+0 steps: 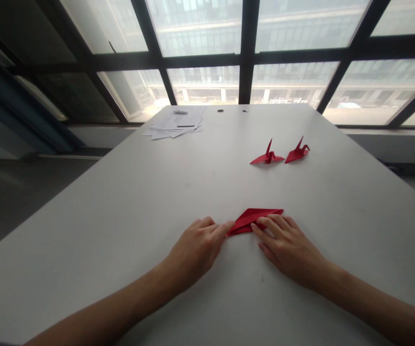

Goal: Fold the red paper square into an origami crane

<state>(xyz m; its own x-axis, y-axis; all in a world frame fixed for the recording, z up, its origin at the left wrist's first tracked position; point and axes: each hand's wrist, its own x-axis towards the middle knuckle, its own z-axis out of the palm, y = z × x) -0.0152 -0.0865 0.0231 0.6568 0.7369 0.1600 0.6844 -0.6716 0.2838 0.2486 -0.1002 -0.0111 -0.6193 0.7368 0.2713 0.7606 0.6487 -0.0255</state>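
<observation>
A: Hand status?
B: L hand point(196, 247): palm down, fingers loosely extended, index tip touching the left point of the folded red paper point(256, 218). No grip. R hand point(288, 250): also flat and spread, fingertips pressing the paper's near edge. Nothing is pinched in either hand.
A: Paper loc.?
B: Flat on the white table point(121, 216), between both hands, just ahead of the fingertips.
A: Handling props?
B: Est. very light and thin, and stiff only along its creases. Likely slides on the smooth top, tears or dents if pulled hard. Best hold pts: pinch at the pointed ends or along a folded edge, pads only.
A: Containers?
B: None in view. Farther out, right of ctr: two red paper cranes point(267, 157), side by side, not quite touching. Far left edge: loose stack of white sheets point(178, 124).
</observation>
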